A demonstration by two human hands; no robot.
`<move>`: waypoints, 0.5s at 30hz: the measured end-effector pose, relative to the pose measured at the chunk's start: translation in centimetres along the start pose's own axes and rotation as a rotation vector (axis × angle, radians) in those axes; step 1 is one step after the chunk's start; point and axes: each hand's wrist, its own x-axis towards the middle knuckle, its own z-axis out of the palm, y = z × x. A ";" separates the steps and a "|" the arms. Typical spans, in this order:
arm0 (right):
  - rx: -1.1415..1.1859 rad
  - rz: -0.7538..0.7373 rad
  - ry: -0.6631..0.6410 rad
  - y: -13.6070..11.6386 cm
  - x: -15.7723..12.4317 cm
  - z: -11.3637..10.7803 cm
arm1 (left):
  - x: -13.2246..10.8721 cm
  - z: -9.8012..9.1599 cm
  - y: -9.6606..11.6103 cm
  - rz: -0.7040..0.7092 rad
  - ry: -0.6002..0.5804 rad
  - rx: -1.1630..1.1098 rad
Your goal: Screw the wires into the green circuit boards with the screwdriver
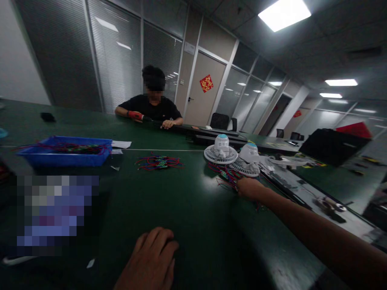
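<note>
My right hand [249,187] reaches far out over the green table [181,209] and is closed on a tangle of red and blue wires [225,173] beside two white fan housings [220,150] [248,159]. My left hand [152,257] rests near the front edge with its fingers curled down on the table surface, holding nothing that I can see. Another bundle of red and blue wires [159,162] lies further out at the middle.
A blue tray [65,151] with wires stands at the left. A person in a black shirt [152,106] sits across the table. White paper slips [121,144], a black case [329,147] and tools on a grey strip [314,193] lie to the right.
</note>
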 end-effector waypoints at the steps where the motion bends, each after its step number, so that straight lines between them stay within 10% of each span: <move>1: 0.002 0.005 0.015 -0.1 -0.1 0.3 | 0.1 -0.4 0.3 -0.045 -0.012 -0.003; 9: 0.041 -0.069 0.047 -1.5 -2.3 0.6 | 1.0 -2.3 1.6 -0.133 -0.147 -0.113; 15: 0.143 -0.303 0.156 -8.1 -5.8 -1.3 | 0.9 -2.3 1.9 -0.177 -0.057 -0.169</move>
